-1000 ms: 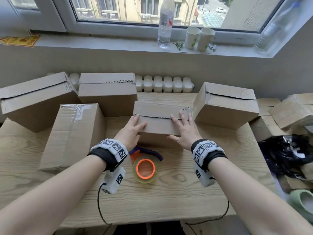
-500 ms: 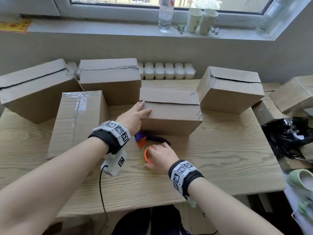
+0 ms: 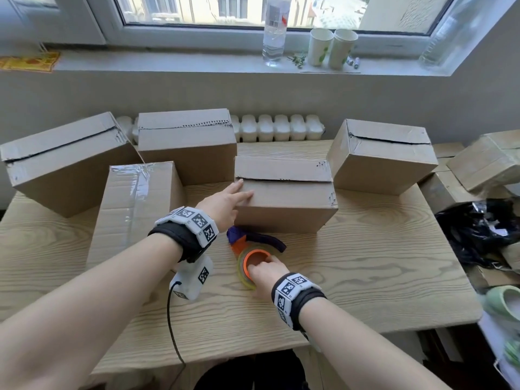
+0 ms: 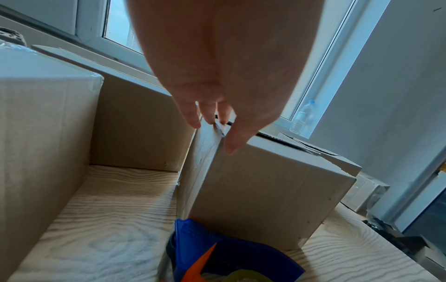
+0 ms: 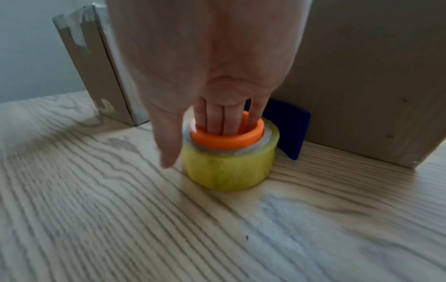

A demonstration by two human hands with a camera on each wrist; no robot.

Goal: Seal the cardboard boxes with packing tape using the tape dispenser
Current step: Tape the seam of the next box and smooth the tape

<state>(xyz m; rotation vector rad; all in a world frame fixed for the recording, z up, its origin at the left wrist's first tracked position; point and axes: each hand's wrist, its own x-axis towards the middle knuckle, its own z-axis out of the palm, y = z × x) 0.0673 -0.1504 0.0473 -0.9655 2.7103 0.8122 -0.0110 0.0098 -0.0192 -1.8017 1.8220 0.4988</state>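
From the head: left hand point(image 3: 225, 204) stretched forward, fingers straight and close together, laid on the near left top corner of the middle cardboard box point(image 3: 284, 198), seam untaped; right hand point(image 3: 264, 273) lower, fingers dipped into the orange core of the tape dispenser point(image 3: 253, 258), standing on the wooden table point(image 3: 365, 277) just in front of that box; taped box point(image 3: 135, 206) to the left, three more open-seamed boxes behind and to the sides; bottle point(image 3: 274, 32) and two paper cups point(image 3: 332, 47) up on the windowsill.

From the left wrist: fingertips point(image 4: 231, 147) flat against the box's point(image 4: 265, 190) top edge, slightly fanned, gripping nothing; blue and orange dispenser point(image 4: 217, 257) below, touching the box's front.

From the right wrist: three fingers point(image 5: 217, 118) pressed together inside the orange ring, thumb point(image 5: 169, 148) down the outside of the yellowish tape roll point(image 5: 229, 166), pinching its wall; blue dispenser blade guard point(image 5: 292, 133) behind, against the box; taped box corner point(image 5: 96, 63) at left.
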